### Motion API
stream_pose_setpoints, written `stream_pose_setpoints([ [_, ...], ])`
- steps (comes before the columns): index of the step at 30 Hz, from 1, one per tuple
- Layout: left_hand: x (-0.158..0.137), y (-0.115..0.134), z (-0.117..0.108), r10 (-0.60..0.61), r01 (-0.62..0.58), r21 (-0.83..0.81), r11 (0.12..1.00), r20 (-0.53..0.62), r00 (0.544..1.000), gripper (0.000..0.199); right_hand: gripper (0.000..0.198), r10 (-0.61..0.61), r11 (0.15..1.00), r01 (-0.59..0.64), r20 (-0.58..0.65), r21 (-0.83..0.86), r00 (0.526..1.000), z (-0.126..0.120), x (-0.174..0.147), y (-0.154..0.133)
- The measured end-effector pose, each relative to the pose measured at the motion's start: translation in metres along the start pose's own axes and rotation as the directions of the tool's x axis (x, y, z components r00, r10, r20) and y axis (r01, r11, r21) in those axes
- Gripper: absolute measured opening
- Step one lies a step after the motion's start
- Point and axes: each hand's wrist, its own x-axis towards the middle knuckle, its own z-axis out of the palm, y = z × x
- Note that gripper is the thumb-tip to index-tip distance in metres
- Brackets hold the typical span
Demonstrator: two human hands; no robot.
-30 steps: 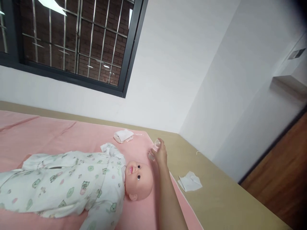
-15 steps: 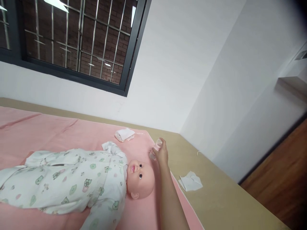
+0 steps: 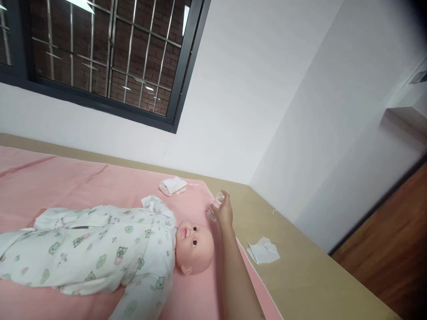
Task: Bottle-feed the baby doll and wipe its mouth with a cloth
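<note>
My right hand [image 3: 224, 213] reaches in from the bottom edge, closed around a small clear plastic bottle [image 3: 217, 202]. The bottle is tilted over the edge of the pink sheet [image 3: 196, 204], beyond the head of a baby doll [image 3: 196, 251]. Lying on its back, the doll wears a white suit [image 3: 100, 253] printed with green and pink figures. Its head points right, apart from my hand. My left hand is out of the picture.
A clear packet with white folded material [image 3: 172, 186] lies near the sheet's far edge. On the tan tabletop [image 3: 300, 266] rests a crumpled white tissue [image 3: 263, 251]. White walls [image 3: 233, 111] and a barred window [image 3: 110, 58] stand behind.
Almost nothing differs; the view has shifted very slightly. My right hand keeps its hold on the bottle in about the same place.
</note>
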Motion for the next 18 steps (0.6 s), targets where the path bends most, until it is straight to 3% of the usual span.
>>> stream_pose_setpoints([
  [7,-0.011,0.002,0.001,-0.056,0.057,0.044,0.997,-0.019,0.998,0.040,0.067,-0.005,1.000,0.005,0.000,-0.017,1.000,0.002,-0.001,0.002],
  [14,-0.008,-0.001,0.006,-0.067,0.070,0.040,0.997,-0.060,0.996,0.049,0.086,-0.026,0.992,0.028,-0.023,0.121,0.999,0.010,-0.014,0.009],
  [18,-0.014,-0.010,0.007,-0.056,0.055,-0.010,0.998,-0.096,0.994,0.034,0.085,-0.012,0.967,0.035,-0.090,0.251,0.996,0.021,-0.019,0.021],
])
